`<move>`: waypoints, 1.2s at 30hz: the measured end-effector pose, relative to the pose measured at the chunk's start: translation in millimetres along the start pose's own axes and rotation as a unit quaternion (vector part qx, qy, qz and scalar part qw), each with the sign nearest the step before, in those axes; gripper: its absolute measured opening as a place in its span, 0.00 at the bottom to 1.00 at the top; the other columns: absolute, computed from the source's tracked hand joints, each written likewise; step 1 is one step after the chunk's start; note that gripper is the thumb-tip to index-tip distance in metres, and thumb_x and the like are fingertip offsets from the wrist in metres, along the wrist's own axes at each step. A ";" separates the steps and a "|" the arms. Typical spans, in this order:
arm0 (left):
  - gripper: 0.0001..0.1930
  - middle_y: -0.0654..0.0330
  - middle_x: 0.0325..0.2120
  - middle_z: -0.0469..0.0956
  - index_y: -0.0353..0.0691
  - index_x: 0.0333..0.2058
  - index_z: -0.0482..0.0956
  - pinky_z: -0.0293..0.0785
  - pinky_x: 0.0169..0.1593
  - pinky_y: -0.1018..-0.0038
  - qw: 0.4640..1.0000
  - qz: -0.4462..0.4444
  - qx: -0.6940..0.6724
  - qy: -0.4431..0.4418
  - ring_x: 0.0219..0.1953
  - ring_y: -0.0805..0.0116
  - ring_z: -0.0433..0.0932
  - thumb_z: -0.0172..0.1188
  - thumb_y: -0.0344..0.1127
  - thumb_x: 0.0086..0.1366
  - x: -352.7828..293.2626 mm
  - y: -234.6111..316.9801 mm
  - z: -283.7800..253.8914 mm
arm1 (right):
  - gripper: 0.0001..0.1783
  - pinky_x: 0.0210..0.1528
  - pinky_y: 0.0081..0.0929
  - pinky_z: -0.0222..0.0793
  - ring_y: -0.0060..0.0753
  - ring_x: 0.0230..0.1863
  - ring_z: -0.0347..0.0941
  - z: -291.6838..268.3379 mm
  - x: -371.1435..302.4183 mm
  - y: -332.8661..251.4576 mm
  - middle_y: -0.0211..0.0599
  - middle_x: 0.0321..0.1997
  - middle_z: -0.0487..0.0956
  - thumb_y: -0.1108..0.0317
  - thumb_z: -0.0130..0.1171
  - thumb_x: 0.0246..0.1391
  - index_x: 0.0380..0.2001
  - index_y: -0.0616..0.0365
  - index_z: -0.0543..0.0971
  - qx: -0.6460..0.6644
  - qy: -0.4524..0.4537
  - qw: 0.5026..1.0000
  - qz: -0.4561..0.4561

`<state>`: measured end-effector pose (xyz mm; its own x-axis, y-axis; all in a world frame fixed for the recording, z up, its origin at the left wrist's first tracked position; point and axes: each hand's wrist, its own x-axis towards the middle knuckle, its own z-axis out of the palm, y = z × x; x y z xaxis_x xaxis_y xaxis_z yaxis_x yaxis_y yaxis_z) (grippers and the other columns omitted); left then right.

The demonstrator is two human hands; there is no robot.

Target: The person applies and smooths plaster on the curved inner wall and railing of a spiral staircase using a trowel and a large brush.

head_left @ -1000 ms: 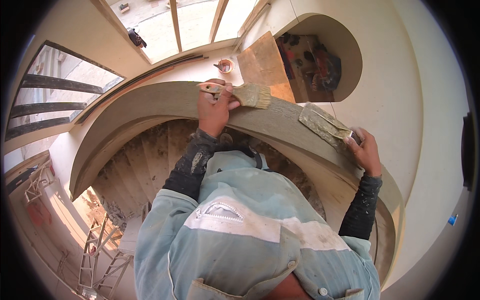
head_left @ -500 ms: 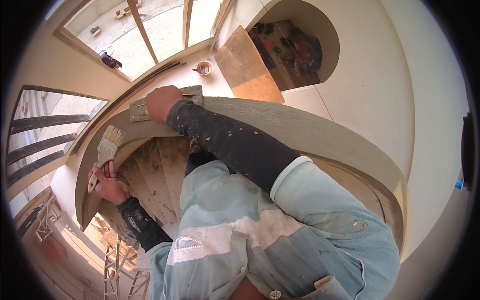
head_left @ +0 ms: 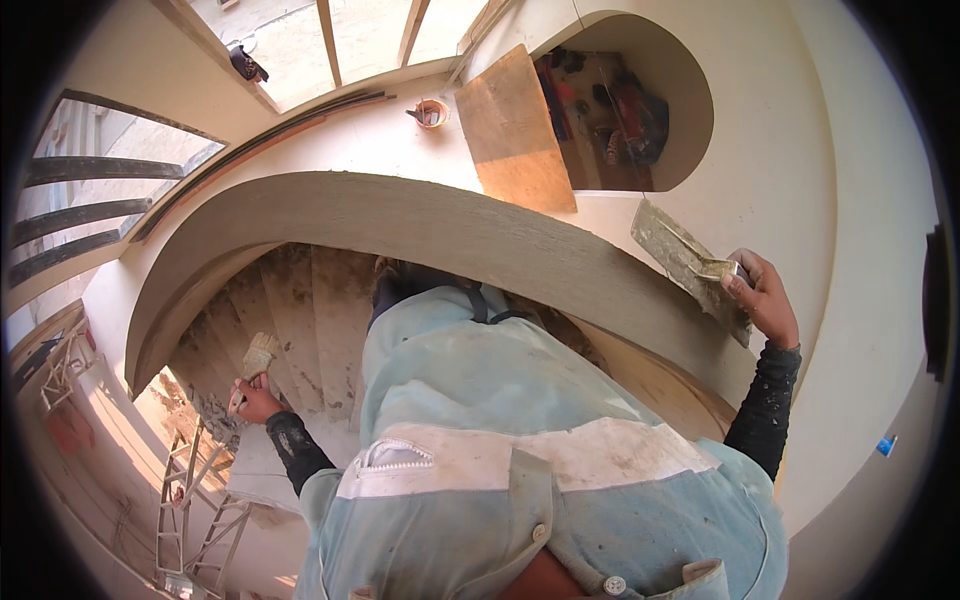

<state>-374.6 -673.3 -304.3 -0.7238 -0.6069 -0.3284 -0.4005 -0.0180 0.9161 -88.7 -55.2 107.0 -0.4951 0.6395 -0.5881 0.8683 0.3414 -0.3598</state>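
- Nearest the lens, a worker's pale blue-green shirt (head_left: 500, 370) w/ a stained white band is filling lower ctr.; black sleeves (head_left: 298, 452) are covering both forearms.
- At L, the L hand (head_left: 257, 400) is closing round the handle of a flat paintbrush (head_left: 261, 353); its pale, caked bristles are pointing up, above the stair side of the curve, apart from the wall top.
- At R, the R hand (head_left: 765, 300) is gripping a plastering trowel (head_left: 680, 250) by its handle, fingers wrapped; the grey-smeared blade is slanting over the outer edge of the curved wall. Can't tell if blade is touching.
- Btwn the hands, the curved wall (head_left: 400, 215), grey & damp-looking on its broad top, is sweeping from lower L round to R.
- Inside the curve, dusty, stained steps (head_left: 310, 330) are fanning out below.
- Lower L, a stepladder (head_left: 180, 510) is standing past the stairs.
- Beyond the wall, a small bucket (head_left: 430, 113) w/ tools is sitting near a brown board (head_left: 515, 130); the board is lying beside a rounded opening (head_left: 690, 110). Dark & red items within are showing too small to ID.
- Far bkgd, upper L: long dark strips (head_left: 290, 125) are running along the window wall; a black bag (head_left: 247, 64) is resting by the frame.
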 end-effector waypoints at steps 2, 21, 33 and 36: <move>0.15 0.46 0.38 0.75 0.28 0.44 0.68 0.85 0.39 0.61 0.998 -0.037 0.056 -0.002 0.37 0.55 0.80 0.59 0.34 0.66 9.4 -39.1 -36.4 | 0.17 0.23 0.16 0.53 0.14 0.21 0.54 -6.7 15.2 -21.0 0.18 0.21 0.60 0.53 0.50 0.65 0.30 0.55 0.70 0.065 -0.008 0.997 0.033; 0.17 0.47 0.42 0.75 0.31 0.47 0.68 0.84 0.35 0.65 0.979 -0.172 0.111 0.022 0.33 0.55 0.80 0.59 0.31 0.63 -60.5 -117.5 -134.4 | 0.23 0.20 0.16 0.48 0.14 0.20 0.48 49.3 101.3 -63.6 0.18 0.21 0.56 0.44 0.43 0.67 0.29 0.51 0.66 0.010 -0.277 0.959 0.059; 0.18 0.49 0.40 0.75 0.32 0.48 0.67 0.83 0.34 0.64 0.973 -0.198 0.102 0.056 0.32 0.56 0.79 0.60 0.32 0.62 -144.5 -104.1 -194.1 | 0.22 0.17 0.15 0.47 0.12 0.19 0.47 77.3 120.4 -88.6 0.16 0.21 0.56 0.44 0.38 0.69 0.32 0.50 0.67 -0.016 -0.326 0.945 0.027; 0.18 0.49 0.40 0.75 0.32 0.48 0.67 0.83 0.34 0.63 0.967 -0.215 0.110 0.075 0.32 0.57 0.79 0.60 0.32 0.63 -145.8 -119.9 -205.2 | 0.22 0.16 0.16 0.47 0.12 0.19 0.49 109.4 151.9 -95.3 0.17 0.21 0.57 0.43 0.39 0.68 0.32 0.50 0.67 0.015 -0.308 0.951 -0.014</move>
<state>-105.7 -745.7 -319.0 -0.3804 -0.6892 -0.6167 -0.7683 -0.1357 0.6256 -249.9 -66.0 -27.3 -0.4495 0.1023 -0.8874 0.8580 0.3259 -0.3971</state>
